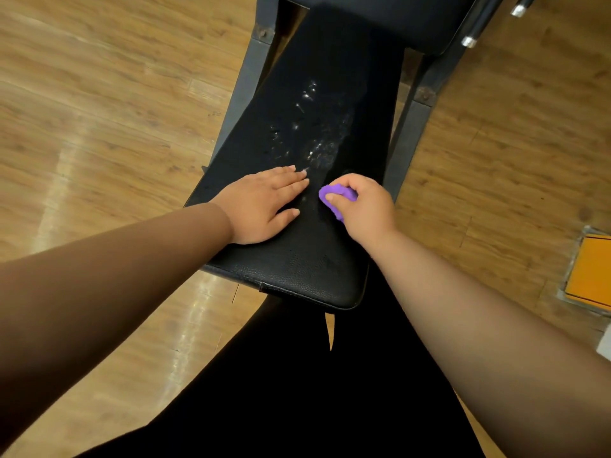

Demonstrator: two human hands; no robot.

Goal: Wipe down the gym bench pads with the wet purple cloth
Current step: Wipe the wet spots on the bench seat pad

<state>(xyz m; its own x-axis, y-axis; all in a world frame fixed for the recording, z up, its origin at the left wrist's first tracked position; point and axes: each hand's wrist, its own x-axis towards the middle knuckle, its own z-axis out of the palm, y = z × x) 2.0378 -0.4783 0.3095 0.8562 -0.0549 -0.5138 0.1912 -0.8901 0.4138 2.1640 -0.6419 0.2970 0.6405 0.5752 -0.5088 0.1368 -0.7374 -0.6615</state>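
Observation:
A long black leather bench pad (297,269) runs away from me, its middle glistening with water drops (314,133). My right hand (363,206) grips a bunched purple cloth (334,196) and holds it down on the pad's right side. Only part of the cloth shows between thumb and fingers. My left hand (261,206) rests flat on the pad with straight fingers, just left of the cloth. A second black pad (396,18) sits at the far end, overlapping the first.
The bench's grey metal frame (251,77) flanks the pad on both sides, with chrome-tipped bars (469,41) at the upper right. Wooden floor surrounds the bench. An orange flat object in clear wrap (591,269) lies on the floor at the right. My dark-clad legs fill the foreground.

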